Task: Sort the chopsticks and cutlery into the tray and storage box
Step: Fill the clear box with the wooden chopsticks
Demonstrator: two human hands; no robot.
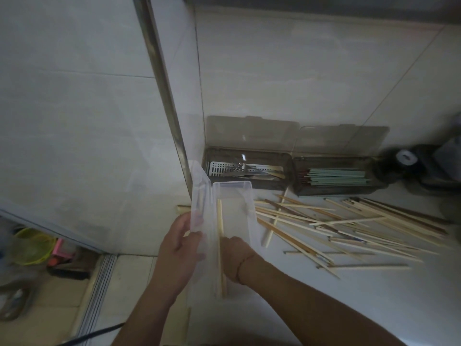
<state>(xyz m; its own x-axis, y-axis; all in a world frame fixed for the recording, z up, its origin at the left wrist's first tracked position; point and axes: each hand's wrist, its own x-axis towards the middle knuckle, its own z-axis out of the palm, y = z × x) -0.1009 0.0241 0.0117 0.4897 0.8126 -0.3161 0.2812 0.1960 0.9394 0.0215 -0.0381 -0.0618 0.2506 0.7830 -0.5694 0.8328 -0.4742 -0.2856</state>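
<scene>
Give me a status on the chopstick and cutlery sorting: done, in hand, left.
Done: forks lie in the left dark box; green chopsticks fill the right dark box.
In hand: the left hand holds the lid of the clear box, while the right hand sets a wooden pair inside.
Left: a large scatter of loose wooden chopsticks on the counter.

Home kitchen: tiled wall (299,71), counter (374,295) w/ cutlery boxes (249,181) & loose chopsticks (349,226).

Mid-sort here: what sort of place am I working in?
Probably a kitchen, home or small eatery: tiled wall, pale counter strewn with loose chopsticks, and two lidded boxes holding forks and green chopsticks.
</scene>
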